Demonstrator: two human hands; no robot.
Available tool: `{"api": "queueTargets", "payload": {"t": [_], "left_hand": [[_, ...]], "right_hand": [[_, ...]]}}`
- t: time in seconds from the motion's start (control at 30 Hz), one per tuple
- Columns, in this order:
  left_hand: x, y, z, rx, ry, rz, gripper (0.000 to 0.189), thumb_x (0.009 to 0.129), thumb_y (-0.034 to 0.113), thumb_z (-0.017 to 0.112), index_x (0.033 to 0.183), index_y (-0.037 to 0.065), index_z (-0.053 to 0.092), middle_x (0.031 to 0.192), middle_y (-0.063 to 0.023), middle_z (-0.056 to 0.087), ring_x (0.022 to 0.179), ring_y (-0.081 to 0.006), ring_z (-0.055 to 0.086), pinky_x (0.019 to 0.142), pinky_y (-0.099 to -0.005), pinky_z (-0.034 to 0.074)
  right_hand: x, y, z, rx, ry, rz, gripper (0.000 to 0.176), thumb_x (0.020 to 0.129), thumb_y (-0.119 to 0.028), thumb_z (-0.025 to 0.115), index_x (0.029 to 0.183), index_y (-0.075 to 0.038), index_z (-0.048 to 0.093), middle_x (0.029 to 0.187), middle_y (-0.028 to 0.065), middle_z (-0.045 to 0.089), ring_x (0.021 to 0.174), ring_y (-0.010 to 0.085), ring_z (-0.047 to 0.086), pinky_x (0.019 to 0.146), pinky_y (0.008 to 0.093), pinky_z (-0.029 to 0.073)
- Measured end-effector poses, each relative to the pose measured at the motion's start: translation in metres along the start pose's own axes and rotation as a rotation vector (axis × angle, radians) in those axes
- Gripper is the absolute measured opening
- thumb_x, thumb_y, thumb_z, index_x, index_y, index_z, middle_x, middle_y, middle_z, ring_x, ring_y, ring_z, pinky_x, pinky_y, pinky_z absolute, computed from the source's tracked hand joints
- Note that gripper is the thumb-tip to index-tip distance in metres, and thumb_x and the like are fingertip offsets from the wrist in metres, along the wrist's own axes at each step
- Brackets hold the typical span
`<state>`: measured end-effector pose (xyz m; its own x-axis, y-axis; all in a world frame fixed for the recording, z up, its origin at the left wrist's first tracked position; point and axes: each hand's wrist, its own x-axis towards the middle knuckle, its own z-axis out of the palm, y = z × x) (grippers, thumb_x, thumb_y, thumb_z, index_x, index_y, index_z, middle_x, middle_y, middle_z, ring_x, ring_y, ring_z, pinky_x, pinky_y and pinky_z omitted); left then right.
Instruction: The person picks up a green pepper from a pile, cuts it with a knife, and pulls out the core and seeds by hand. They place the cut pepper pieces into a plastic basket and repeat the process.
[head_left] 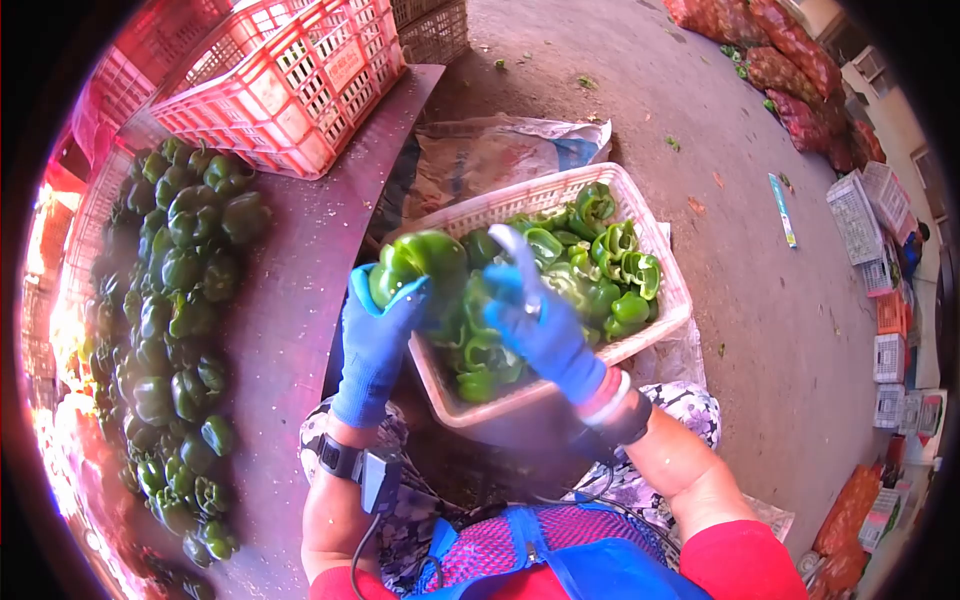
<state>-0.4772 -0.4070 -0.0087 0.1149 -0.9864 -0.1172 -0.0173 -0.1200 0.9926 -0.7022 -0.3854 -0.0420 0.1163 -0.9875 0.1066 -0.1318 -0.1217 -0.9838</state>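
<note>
My left hand [385,330], in a blue knit glove, is closed around a green bell pepper [425,262] above the near left rim of a pale pink crate [640,345]. Smeared by motion, my right hand [545,335] wears the same kind of glove and grips a knife [515,255], whose pale curved length points up and left over the crate. Cut green pepper pieces [610,250] fill the crate, some showing their pale insides. The crate sits in front of my knees, tilted in this view.
To my left, a long heap of whole green peppers [175,270] lies on a table [290,260]. A pink plastic crate [300,100] stands at its far end. Sacking [490,165] lies behind the pepper crate. Red mesh sacks [790,70] and stacked crates [860,215] line the right side.
</note>
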Motion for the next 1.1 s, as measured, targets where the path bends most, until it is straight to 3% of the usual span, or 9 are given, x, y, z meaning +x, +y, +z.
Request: {"api": "queueTargets", "payload": {"t": [0.07, 0.2, 0.47, 0.7, 0.77, 0.9, 0.93, 1.0, 1.1], "left_hand": [[-0.01, 0.0, 0.006, -0.004, -0.122, -0.063, 0.052, 0.084, 0.025, 0.083, 0.12, 0.001, 0.054, 0.1, -0.006, 0.068, 0.086, -0.0123, 0.065, 0.077, -0.0299, 0.056], [-0.019, 0.005, 0.011, 0.056, -0.35, -0.074, 0.058, 0.078, 0.028, 0.082, 0.122, 0.001, 0.056, 0.109, -0.0074, 0.066, 0.099, -0.0132, 0.062, 0.086, -0.0313, 0.054], [-0.008, 0.0, 0.017, -0.329, -0.361, -0.142, 0.057, 0.075, 0.012, 0.073, 0.128, 0.002, 0.056, 0.11, -0.0057, 0.064, 0.098, -0.0153, 0.064, 0.089, -0.0288, 0.052], [-0.002, 0.0, 0.011, -0.691, -0.491, -0.261, 0.048, 0.086, 0.015, 0.063, 0.131, 0.002, 0.057, 0.114, -0.007, 0.067, 0.102, -0.0171, 0.066, 0.092, -0.031, 0.053], [0.0, -0.014, 0.005, -0.553, -0.454, -0.199, 0.051, 0.088, 0.03, 0.065, 0.131, 0.003, 0.056, 0.111, -0.0157, 0.07, 0.085, -0.0261, 0.07, 0.063, -0.0357, 0.058], [0.018, -0.006, -0.003, -0.343, -0.197, -0.046, 0.035, 0.096, 0.021, 0.063, 0.125, 0.003, 0.058, 0.105, -0.0126, 0.069, 0.086, -0.0227, 0.069, 0.078, -0.033, 0.056], [0.024, -0.006, -0.01, -0.197, -0.098, 0.129, 0.033, 0.097, 0.02, 0.063, 0.124, 0.003, 0.058, 0.106, -0.0127, 0.069, 0.087, -0.024, 0.069, 0.08, -0.036, 0.058], [0.029, 0.006, -0.02, -0.435, 0.059, -0.074, 0.032, 0.099, 0.019, 0.064, 0.126, 0.003, 0.059, 0.113, -0.0154, 0.068, 0.093, -0.0314, 0.07, 0.088, -0.0469, 0.06], [0.03, 0.004, -0.032, -0.647, -0.141, -0.114, 0.035, 0.099, 0.02, 0.064, 0.129, 0.003, 0.058, 0.117, -0.0176, 0.068, 0.1, -0.036, 0.07, 0.088, -0.0509, 0.061]], "right_hand": [[0.011, -0.009, -0.01, 0.302, -0.023, 0.078, 0.07, 0.09, -0.037, 0.082, 0.145, -0.004, 0.053, 0.116, 0.0042, 0.067, 0.107, 0.0147, 0.063, 0.091, 0.0344, 0.054], [0.014, -0.012, -0.006, 0.427, -0.277, 0.056, 0.07, 0.089, -0.029, 0.084, 0.146, -0.003, 0.051, 0.128, 0.0071, 0.065, 0.117, 0.0128, 0.06, 0.098, 0.0294, 0.052], [0.015, -0.026, 0.002, 0.672, -0.181, 0.256, 0.048, 0.09, -0.02, 0.077, 0.133, -0.007, 0.06, 0.108, 0.0017, 0.07, 0.085, 0.0103, 0.067, 0.07, 0.0251, 0.055], [0.017, 0.0, 0.007, 1.237, -0.096, 0.57, 0.035, 0.096, -0.029, 0.07, 0.121, -0.006, 0.064, 0.103, 0.0074, 0.071, 0.086, 0.0188, 0.071, 0.07, 0.0353, 0.061], [0.015, 0.001, 0.003, 1.212, -0.124, 0.518, 0.044, 0.096, -0.033, 0.067, 0.128, -0.004, 0.06, 0.113, 0.0125, 0.069, 0.096, 0.0252, 0.069, 0.081, 0.0419, 0.06], [0.023, -0.009, -0.02, 1.541, -0.429, 0.4, 0.045, 0.098, -0.03, 0.064, 0.133, -0.001, 0.057, 0.116, 0.0164, 0.068, 0.1, 0.0308, 0.069, 0.086, 0.0437, 0.059], [0.023, -0.019, -0.027, 1.442, -0.387, 0.373, 0.044, 0.099, -0.028, 0.064, 0.133, 0.0, 0.057, 0.115, 0.0168, 0.069, 0.1, 0.0316, 0.069, 0.086, 0.0432, 0.059], [0.028, -0.032, -0.038, 0.871, -0.257, 0.368, 0.043, 0.096, -0.02, 0.069, 0.133, 0.0, 0.06, 0.11, 0.0125, 0.071, 0.094, 0.0238, 0.07, 0.082, 0.0352, 0.057], [0.018, -0.03, -0.022, 0.074, -0.287, 0.394, 0.047, 0.094, -0.025, 0.076, 0.134, -0.006, 0.064, 0.097, 0.0009, 0.068, 0.077, 0.0087, 0.063, 0.068, 0.0255, 0.051]]}}
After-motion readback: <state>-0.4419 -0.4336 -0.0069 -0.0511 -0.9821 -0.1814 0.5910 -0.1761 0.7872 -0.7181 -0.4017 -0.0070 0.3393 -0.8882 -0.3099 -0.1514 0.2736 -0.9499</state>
